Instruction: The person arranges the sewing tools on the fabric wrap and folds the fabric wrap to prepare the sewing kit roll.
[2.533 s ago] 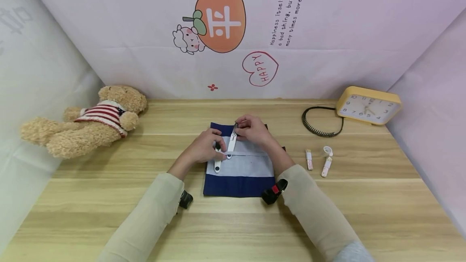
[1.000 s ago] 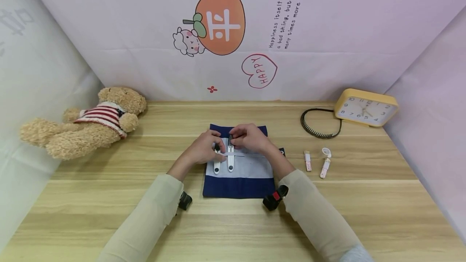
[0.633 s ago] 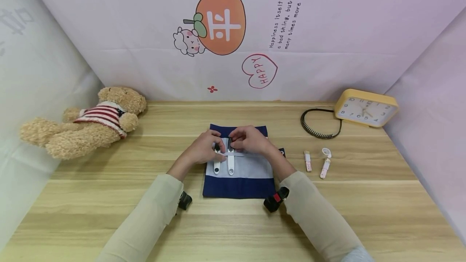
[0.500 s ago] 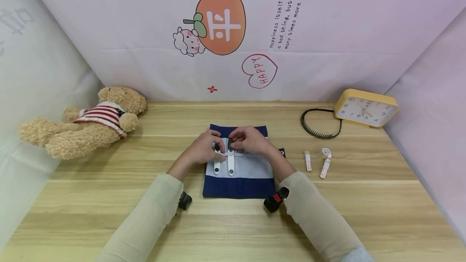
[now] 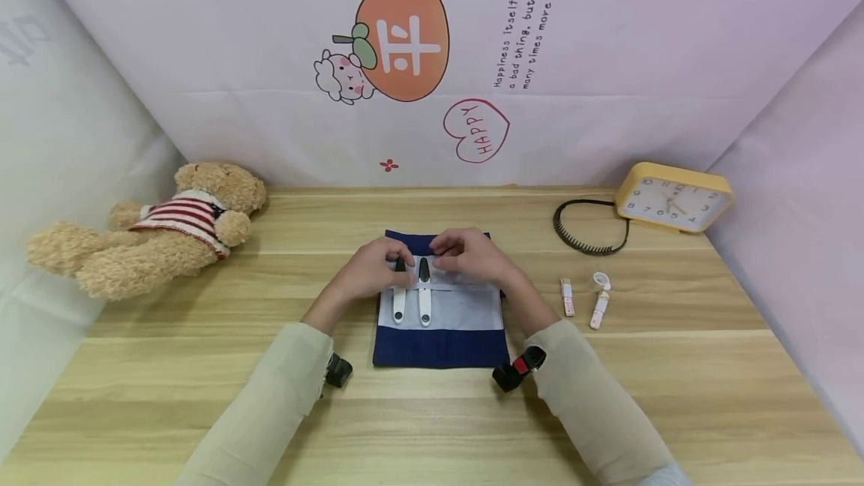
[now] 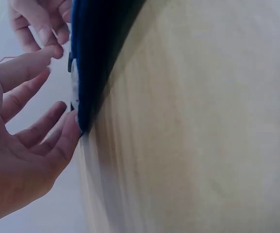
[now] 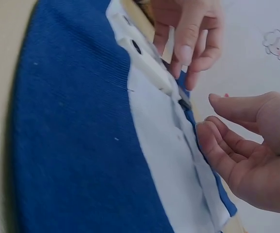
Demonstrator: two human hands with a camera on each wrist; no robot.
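Observation:
A navy cloth pouch with a pale grey-blue panel lies flat on the table. Two slim white tools with black tapered ends lie side by side on it, the left tool and the right tool. A thin white elastic strap crosses both. My left hand is at the left tool's black end, fingers loosely bent, fingertips close to the cloth in the left wrist view. Just right of the right tool's black end, my right hand has thumb and fingers apart, with nothing between them.
On the right lie two small folded pinkish-white strips, the left strip and the right strip, near a small white roll. Behind them are a black coiled cord and a yellow clock. A teddy bear lies at left.
The right hand slid the right tool down under the strap beside the left tool, then let it go and moved slightly right. The left hand's fingers have loosened from the strap.

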